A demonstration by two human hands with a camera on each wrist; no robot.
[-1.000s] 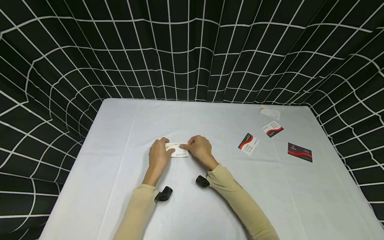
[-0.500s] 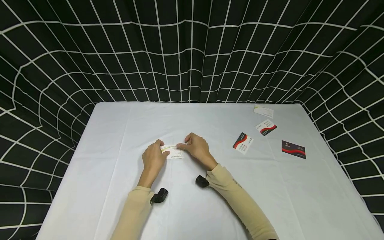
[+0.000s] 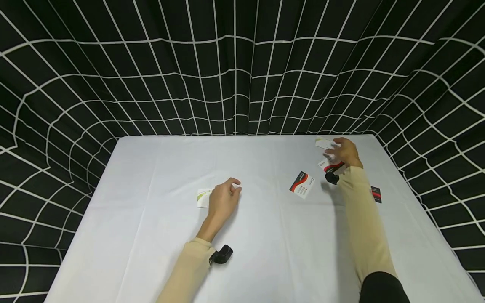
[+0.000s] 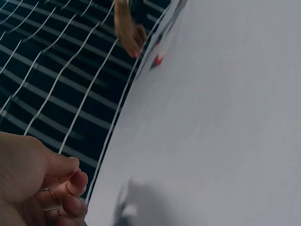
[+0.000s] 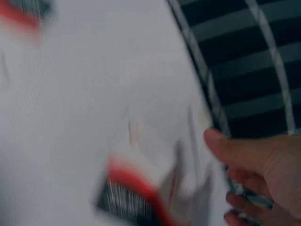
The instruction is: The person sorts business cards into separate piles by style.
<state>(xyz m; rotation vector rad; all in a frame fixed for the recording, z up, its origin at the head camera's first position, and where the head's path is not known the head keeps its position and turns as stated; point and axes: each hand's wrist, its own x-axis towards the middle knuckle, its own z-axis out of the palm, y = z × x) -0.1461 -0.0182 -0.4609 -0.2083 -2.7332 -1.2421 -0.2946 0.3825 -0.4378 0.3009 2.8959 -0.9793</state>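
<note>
My left hand [image 3: 228,192] lies on the white tablecloth [image 3: 159,168] with loosely curled fingers, covering the right part of a white card with a green corner [image 3: 203,198]. In the left wrist view that hand [image 4: 63,190] holds nothing. Stretched to the far right corner, my right hand [image 3: 335,152] has its fingers spread over a white card [image 3: 323,143] and a red, white and black card [image 3: 330,166]. The right wrist view is blurred; it shows the right hand [image 5: 244,174] beside the red and white card [image 5: 136,193], gripping nothing.
A red, black and white card [image 3: 302,184] lies between the two hands. A dark card [image 3: 375,194] is partly hidden behind my right forearm. Black curtains with a white grid [image 3: 235,75] close in the table on three sides.
My right hand has let go of the green-cornered card and swung out to the far right cards. The left hand stays on that card, which no longer shows between two hands.
</note>
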